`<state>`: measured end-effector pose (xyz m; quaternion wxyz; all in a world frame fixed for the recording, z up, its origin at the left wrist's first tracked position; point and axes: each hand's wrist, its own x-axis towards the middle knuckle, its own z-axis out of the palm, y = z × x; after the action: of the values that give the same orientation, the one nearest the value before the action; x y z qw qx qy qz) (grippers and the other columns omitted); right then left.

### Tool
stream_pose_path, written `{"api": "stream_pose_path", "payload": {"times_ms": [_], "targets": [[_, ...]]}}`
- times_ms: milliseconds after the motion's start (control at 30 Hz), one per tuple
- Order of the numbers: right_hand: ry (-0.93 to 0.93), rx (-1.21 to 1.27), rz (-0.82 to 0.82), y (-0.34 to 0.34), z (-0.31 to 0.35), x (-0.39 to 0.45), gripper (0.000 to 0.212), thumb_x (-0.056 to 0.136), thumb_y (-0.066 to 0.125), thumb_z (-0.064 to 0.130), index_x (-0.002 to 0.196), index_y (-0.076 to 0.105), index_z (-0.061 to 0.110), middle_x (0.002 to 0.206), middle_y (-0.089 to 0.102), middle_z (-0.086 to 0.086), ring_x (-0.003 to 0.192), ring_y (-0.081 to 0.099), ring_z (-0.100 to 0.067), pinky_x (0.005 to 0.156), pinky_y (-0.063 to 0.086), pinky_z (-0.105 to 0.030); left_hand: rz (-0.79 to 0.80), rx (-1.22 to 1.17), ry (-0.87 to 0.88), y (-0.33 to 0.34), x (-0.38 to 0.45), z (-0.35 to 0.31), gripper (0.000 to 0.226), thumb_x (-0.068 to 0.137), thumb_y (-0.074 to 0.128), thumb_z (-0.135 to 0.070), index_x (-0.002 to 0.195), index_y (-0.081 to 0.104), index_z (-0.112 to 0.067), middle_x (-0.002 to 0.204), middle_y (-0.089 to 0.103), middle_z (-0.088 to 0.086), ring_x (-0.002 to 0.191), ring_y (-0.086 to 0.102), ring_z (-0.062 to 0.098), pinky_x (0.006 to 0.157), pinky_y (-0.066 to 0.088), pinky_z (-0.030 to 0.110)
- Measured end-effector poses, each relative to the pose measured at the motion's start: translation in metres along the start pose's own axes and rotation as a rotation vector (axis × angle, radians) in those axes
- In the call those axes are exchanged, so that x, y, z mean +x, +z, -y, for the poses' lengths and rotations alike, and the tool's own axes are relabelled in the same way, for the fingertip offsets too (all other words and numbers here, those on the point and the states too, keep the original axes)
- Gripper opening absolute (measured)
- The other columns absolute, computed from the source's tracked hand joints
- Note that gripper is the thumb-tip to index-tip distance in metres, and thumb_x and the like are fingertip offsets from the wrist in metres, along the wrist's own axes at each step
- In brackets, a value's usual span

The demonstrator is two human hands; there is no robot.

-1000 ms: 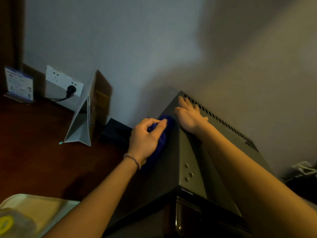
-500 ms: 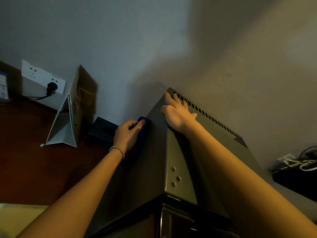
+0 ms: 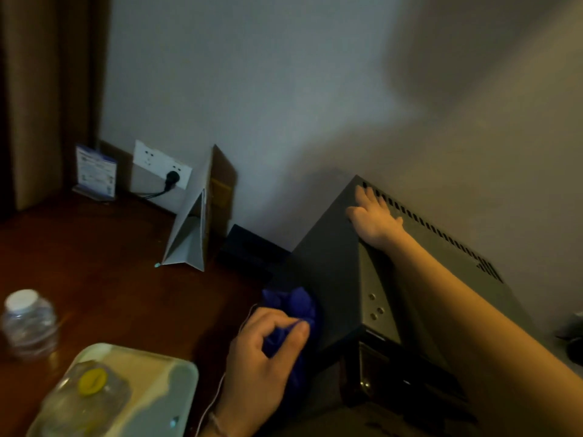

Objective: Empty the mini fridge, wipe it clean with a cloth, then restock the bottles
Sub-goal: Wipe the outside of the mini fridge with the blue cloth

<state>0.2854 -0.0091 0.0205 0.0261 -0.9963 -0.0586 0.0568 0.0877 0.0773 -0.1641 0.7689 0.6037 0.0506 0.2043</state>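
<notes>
1. Nearest, at the lower left, a pale tray (image 3: 176, 373) lies on the dark wooden table (image 3: 110, 272). A clear bottle with a yellow cap (image 3: 88, 392) lies on the tray.
2. Just left of the tray, a second clear bottle with a white cap (image 3: 28, 323) stands on the table, blurred.
3. The left hand (image 3: 262, 361) is low in the middle, its fingers and thumb curled round a bunched blue cloth (image 3: 293, 310). A thin bracelet shows at the wrist.
4. The cloth sits against the left side of the mini fridge (image 3: 328, 279), near its front lower corner.
5. The fridge is a dark grey box at the right, beside the table. Three small round fasteners show near its front top edge, and a row of vent slots (image 3: 441, 234) runs along the back of its top.
6. The right hand (image 3: 372, 219) lies flat on the fridge top near the back left corner, fingers straight and spread, holding nothing. The fingertips reach the vent slots.
7. Farther back on the table, a folded card stand (image 3: 192, 234) stands upright, with a dark box (image 3: 252, 247) between it and the fridge.
8. On the wall (image 3: 284, 89) behind, a white socket plate (image 3: 157, 165) holds a black plug (image 3: 172, 177). A small blue-and-white sign (image 3: 94, 171) stands left of it.
</notes>
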Motion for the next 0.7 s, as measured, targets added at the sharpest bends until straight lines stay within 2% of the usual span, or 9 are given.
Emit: {"api": "stream_pose_path", "payload": {"times_ms": [100,300,433,500,700], "targets": [[-0.009,-0.025,0.008,0.002,-0.002,-0.002,0.064,0.105,0.033,0.033,0.160,0.002,0.025,0.167,-0.009,0.002,0.154,-0.008,-0.024,0.119,-0.001,-0.061,0.006,-0.004,0.028,0.001,-0.004,-0.006,0.025,0.079,0.069,-0.052,0.082,0.075,-0.028,0.092,0.067,-0.007,0.092,0.066,0.015,0.081,0.046,0.018],[-0.003,-0.041,0.011,0.004,0.001,-0.005,0.067,0.103,0.036,0.029,0.160,0.001,0.024,0.167,-0.009,0.001,0.154,-0.008,-0.023,0.119,-0.001,-0.059,0.034,-0.045,0.005,0.019,0.054,0.011,0.026,0.082,0.066,-0.052,0.083,0.073,-0.027,0.091,0.065,-0.006,0.090,0.065,0.015,0.083,0.050,0.032],[-0.016,-0.036,0.009,0.004,0.002,-0.006,0.067,0.102,0.036,0.027,0.160,0.002,0.025,0.167,-0.009,0.001,0.154,-0.009,-0.023,0.119,-0.002,-0.058,0.074,0.009,-0.023,0.037,0.111,0.035,0.007,0.091,0.065,-0.038,0.085,0.067,-0.036,0.094,0.062,-0.008,0.087,0.062,0.006,0.080,0.048,0.027],[-0.017,-0.030,0.004,0.004,0.002,-0.007,0.068,0.102,0.037,0.027,0.160,0.002,0.026,0.167,-0.009,0.001,0.154,-0.010,-0.023,0.119,-0.003,-0.058,0.086,0.050,-0.037,0.045,0.138,0.047,0.006,0.094,0.064,-0.035,0.089,0.068,-0.035,0.097,0.062,-0.010,0.089,0.060,0.003,0.082,0.047,0.025],[-0.050,-0.011,0.030,0.002,0.003,-0.007,0.066,0.102,0.037,0.025,0.158,0.005,0.038,0.167,-0.011,0.001,0.153,-0.013,-0.024,0.118,-0.007,-0.058,0.129,0.089,-0.122,0.060,0.201,0.091,0.031,0.094,0.058,-0.052,0.102,0.069,-0.024,0.102,0.060,-0.004,0.092,0.059,0.011,0.080,0.048,0.030]]}}
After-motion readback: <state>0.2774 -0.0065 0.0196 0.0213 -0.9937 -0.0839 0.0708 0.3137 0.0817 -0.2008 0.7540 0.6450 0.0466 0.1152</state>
